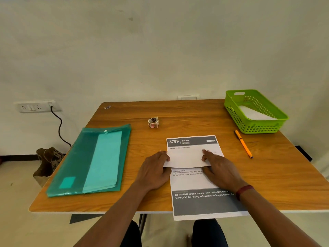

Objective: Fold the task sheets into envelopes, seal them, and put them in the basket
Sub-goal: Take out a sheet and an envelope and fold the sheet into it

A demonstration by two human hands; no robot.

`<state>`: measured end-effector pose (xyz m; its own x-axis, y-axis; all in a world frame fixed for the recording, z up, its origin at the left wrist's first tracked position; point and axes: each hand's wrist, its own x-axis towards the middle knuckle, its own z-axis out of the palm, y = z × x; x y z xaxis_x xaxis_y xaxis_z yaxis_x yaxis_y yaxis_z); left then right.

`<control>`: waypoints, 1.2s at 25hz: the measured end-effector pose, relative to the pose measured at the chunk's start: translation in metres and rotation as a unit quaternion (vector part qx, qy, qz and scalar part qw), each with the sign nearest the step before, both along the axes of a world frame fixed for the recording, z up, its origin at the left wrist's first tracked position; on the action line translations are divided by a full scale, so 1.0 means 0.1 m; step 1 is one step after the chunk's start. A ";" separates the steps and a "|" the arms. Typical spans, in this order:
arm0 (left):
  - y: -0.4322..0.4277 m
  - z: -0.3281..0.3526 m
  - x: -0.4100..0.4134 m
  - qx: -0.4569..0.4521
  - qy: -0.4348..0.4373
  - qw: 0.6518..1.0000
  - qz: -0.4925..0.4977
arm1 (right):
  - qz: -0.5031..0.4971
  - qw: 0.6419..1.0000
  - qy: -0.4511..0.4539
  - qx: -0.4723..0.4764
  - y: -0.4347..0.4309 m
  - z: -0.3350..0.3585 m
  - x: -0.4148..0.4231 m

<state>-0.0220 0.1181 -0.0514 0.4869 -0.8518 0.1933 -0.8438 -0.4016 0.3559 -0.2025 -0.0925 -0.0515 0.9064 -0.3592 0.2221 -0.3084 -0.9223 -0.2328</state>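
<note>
1. Looking at a task sheet (194, 182) lying flat on the table (178, 111), a bit right of middle, with its bottom end hanging off the near edge.
2. Pinched across it is a blank white piece (187, 158), gripped at one end by the left hand (154, 172) and at the other by the right hand (219, 171). Fingers on top, thumbs tucked under. Can't tell whether it's an envelope or a folded-over bit of paper.
3. Probably held at both ends to keep it square to the sheet and line up a fold, but that's just a guess. Lower edge lifted slightly off the print, going by the shadow.
4. Long axis of the sheet: near edge to far edge, leaning a little left at the far end. Header "3799 KITCHEN" pointing at the far edge, so readable from the seat.
5. Long axis of the white piece: crosswise, roughly parallel to the near edge.
6. Parked out of the way – green basket (256, 130) at the far right corner with white paper (254, 114) already inside, and an orange pen (243, 144) on its near side. Small roll (153, 122) of tape or stickers sitting between the sheet and the far edge, teal folder (92, 161) along the left edge. Presumably all kept within reach for sealing and dropping in.
</note>
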 end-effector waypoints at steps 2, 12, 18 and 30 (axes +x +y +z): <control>-0.01 -0.02 -0.01 0.070 -0.023 0.997 -0.006 | 0.018 0.998 0.065 -0.017 0.01 -0.04 0.00; -0.20 0.07 -0.13 0.170 -0.070 0.983 0.012 | 0.005 0.990 0.124 -0.072 0.09 0.04 0.13; -0.42 -0.03 -0.27 0.117 -0.070 0.990 0.025 | 0.030 0.993 0.107 -0.029 0.36 0.03 0.49; -0.33 -0.12 -0.08 0.162 -0.028 0.982 0.088 | -0.028 0.989 0.142 -0.017 0.14 -0.07 0.33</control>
<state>-0.0297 0.0851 -0.0631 0.6286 -0.7765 -0.0437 -0.7656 -0.6277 0.1411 -0.1694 -0.0789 -0.0589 0.9133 -0.4066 -0.0252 -0.4070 -0.9080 -0.0995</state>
